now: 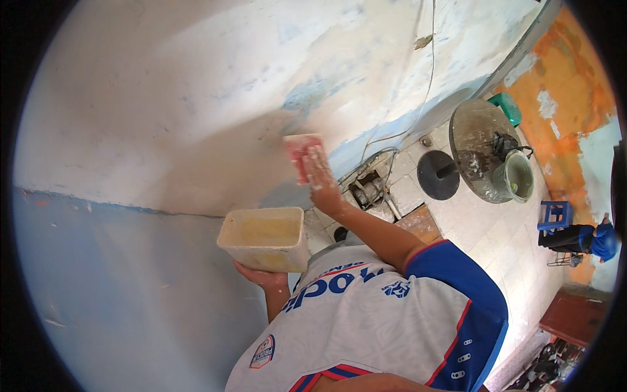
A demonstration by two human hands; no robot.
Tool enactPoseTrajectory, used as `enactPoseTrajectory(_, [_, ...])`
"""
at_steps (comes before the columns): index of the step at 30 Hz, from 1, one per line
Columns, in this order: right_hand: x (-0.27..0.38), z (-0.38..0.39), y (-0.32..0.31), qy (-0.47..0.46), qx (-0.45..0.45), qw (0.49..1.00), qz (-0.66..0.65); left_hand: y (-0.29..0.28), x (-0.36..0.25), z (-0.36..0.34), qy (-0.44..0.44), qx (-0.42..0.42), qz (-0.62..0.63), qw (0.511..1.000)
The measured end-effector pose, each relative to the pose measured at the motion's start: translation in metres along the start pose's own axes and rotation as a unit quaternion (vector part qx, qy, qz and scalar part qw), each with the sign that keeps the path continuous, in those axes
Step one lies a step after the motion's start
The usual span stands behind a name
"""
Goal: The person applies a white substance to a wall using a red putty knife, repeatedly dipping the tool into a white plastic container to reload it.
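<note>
My right hand (319,171), spattered with white, grips a flat red scraper (298,149) coated in pale paste, held up against or close to the patchy white wall (183,91); whether it touches cannot be told. My left hand (256,273) supports a rectangular off-white plastic container (271,258) from beneath, lower down in front of the blue part of the wall (111,274). The container has a yellowish inside. Part of my left forearm is hidden behind my shirt.
Right: a round grey tabletop (477,144) with a bucket (521,179) and black bag, a black round base (436,173), a blue stool (554,212) and a person in blue (601,242) by the orange wall. Below the wall: pipework (369,193). Lower right: a brown cabinet (571,313).
</note>
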State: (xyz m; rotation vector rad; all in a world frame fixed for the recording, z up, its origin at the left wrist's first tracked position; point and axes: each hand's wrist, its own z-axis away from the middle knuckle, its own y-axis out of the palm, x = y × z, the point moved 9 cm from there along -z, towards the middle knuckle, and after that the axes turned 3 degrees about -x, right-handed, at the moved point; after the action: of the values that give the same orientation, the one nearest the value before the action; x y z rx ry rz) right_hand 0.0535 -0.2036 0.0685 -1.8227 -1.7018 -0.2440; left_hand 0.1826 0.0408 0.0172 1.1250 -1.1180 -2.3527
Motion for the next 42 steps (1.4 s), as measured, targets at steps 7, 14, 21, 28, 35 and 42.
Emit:
enactPoseTrajectory(7, [-0.058, -0.094, -0.106, 0.086, -0.146, 0.969, 0.181, -0.015, -0.001, -0.007, 0.006, 0.007, -0.007, 1.0])
enactPoseTrajectory(14, [-0.023, -0.019, 0.001, -0.071, -0.005, 0.993, 0.09, -0.013, 0.0, -0.011, -0.001, -0.003, -0.004, 1.0])
enactPoseTrajectory(21, [-0.053, -0.069, -0.094, 0.097, -0.162, 0.974, 0.127, -0.035, -0.001, -0.017, -0.002, -0.014, 0.011, 1.0])
enactPoseTrajectory(28, [-0.057, -0.038, -0.026, 0.006, -0.096, 0.99, 0.105, -0.009, -0.005, -0.016, -0.003, 0.002, 0.022, 1.0])
enactPoseTrajectory(35, [-0.024, -0.067, -0.08, 0.01, -0.096, 0.991, 0.092, -0.045, -0.015, -0.024, 0.078, 0.015, -0.109, 0.991])
enactPoseTrajectory(42, [-0.048, -0.049, -0.035, -0.007, -0.084, 0.99, 0.116, -0.008, -0.006, -0.01, 0.013, -0.025, 0.021, 0.999])
